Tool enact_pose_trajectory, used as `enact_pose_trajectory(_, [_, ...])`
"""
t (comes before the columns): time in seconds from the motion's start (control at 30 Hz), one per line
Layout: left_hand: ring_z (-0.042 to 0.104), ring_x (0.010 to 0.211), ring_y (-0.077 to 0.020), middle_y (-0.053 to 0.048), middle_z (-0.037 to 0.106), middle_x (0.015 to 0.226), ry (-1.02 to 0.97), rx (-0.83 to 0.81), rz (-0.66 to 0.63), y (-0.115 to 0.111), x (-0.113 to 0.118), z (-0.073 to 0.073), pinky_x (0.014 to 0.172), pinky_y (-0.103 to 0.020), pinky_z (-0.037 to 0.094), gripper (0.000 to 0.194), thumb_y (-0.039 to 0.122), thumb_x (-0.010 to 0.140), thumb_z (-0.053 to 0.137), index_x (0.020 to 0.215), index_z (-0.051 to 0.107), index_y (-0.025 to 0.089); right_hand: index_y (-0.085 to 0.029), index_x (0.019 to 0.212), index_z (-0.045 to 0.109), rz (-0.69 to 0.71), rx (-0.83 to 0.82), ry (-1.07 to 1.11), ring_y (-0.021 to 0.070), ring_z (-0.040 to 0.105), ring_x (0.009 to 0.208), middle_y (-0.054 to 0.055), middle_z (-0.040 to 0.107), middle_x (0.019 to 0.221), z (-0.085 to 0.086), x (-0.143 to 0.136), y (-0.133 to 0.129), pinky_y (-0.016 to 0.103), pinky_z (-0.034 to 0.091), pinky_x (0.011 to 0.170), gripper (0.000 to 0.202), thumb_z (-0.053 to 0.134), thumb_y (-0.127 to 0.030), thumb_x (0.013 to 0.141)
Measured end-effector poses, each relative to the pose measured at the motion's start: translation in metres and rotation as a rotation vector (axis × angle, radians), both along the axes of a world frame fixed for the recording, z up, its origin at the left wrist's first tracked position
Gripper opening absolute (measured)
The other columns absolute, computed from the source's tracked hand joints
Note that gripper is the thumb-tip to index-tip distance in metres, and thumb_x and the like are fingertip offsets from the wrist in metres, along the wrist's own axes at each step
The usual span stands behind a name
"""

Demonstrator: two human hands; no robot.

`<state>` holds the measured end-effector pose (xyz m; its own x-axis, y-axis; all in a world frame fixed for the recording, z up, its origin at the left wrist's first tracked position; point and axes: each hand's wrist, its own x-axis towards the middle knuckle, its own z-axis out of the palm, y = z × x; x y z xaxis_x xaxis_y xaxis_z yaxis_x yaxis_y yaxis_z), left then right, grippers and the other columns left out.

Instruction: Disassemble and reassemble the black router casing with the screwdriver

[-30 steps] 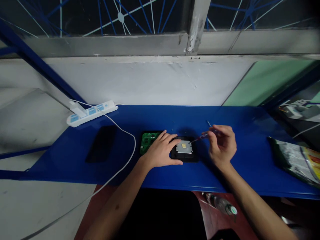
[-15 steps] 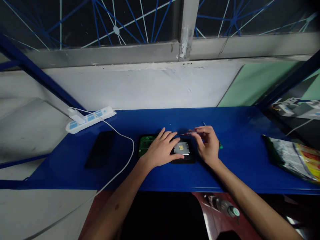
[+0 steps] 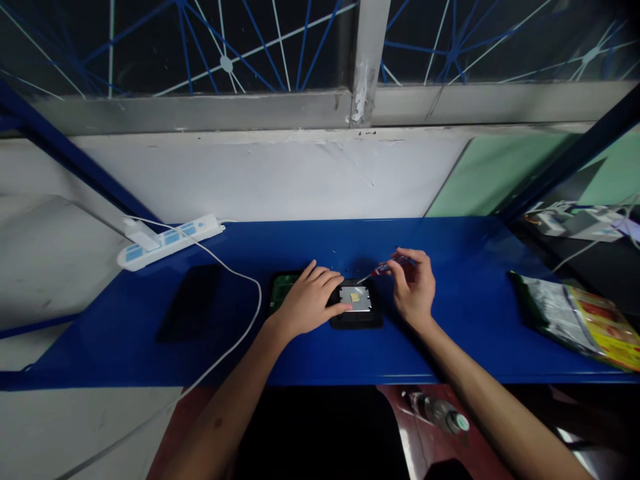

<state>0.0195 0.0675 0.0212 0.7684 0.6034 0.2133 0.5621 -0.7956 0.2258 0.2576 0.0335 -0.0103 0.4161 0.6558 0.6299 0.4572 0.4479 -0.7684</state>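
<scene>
Glossy blue tabletop (image 3: 310,363) spans my remote view below a plain white wall (image 3: 280,180). Near its middle I see a silver rectangular metal plate (image 3: 364,303) bearing a small tan square (image 3: 355,297), set in a shallow black housing (image 3: 357,322). My left hand (image 3: 309,300) lies open, palm down, thumb over the plate's left edge, partly hiding a green circuit board (image 3: 283,288). My right hand (image 3: 415,290) pinches a reddish-handled slim screwdriver (image 3: 383,269). Half a second ago its tip was up by my left fingertips; now it points at the plate's far edge, bringing the work, I judge, back there. Whether it touches, I cannot tell.
</scene>
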Motion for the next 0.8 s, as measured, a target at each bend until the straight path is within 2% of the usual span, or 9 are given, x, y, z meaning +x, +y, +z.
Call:
enact_pose_trajectory(0.17, [0.055, 0.129, -0.0254, -0.007, 0.062, 0.137, -0.036, -0.04, 0.03, -0.01, -0.007, -0.005, 0.124, -0.048, 0.023, 0.054, 0.06, 0.097, 0.055, 0.134, 0.057, 0.021, -0.026, 0.118, 0.059, 0.046, 0.097, -0.163, 0.0176, 0.066, 0.082, 0.004, 0.062, 0.099, 0.023, -0.014, 0.005, 0.034, 0.059, 0.067, 0.027, 0.066, -0.024, 0.092])
enact_pose_trajectory(0.3, [0.052, 0.133, -0.0286, -0.009, 0.059, 0.14, -0.049, -0.051, 0.009, -0.012, -0.008, -0.008, 0.124, -0.051, 0.022, 0.069, 0.067, 0.086, 0.065, 0.137, 0.054, 0.021, -0.028, 0.121, 0.059, 0.145, 0.166, -0.257, 0.017, 0.065, 0.078, 0.004, 0.063, 0.097, 0.038, -0.036, 0.012, 0.033, 0.059, 0.063, 0.03, 0.066, -0.022, 0.092])
enact_pose_trajectory(0.47, [0.047, 0.137, -0.0307, -0.011, 0.055, 0.144, -0.038, -0.06, -0.021, -0.012, -0.008, -0.01, 0.126, -0.049, 0.018, 0.085, 0.073, 0.077, 0.07, 0.141, 0.05, 0.019, -0.027, 0.12, 0.059, 0.152, 0.165, -0.343, 0.0178, 0.065, 0.075, 0.004, 0.065, 0.094, 0.035, -0.048, 0.014, 0.033, 0.059, 0.061, 0.028, 0.066, -0.025, 0.093])
enact_pose_trajectory(0.8, [0.045, 0.137, -0.0328, -0.013, 0.054, 0.143, -0.021, -0.054, -0.021, -0.013, -0.008, -0.013, 0.125, -0.052, 0.017, 0.088, 0.074, 0.075, 0.07, 0.141, 0.048, 0.02, -0.028, 0.124, 0.055, 0.216, 0.141, -0.422, 0.0194, 0.065, 0.08, 0.006, 0.066, 0.098, 0.031, -0.05, 0.009, 0.034, 0.06, 0.063, 0.034, 0.068, -0.025, 0.092])
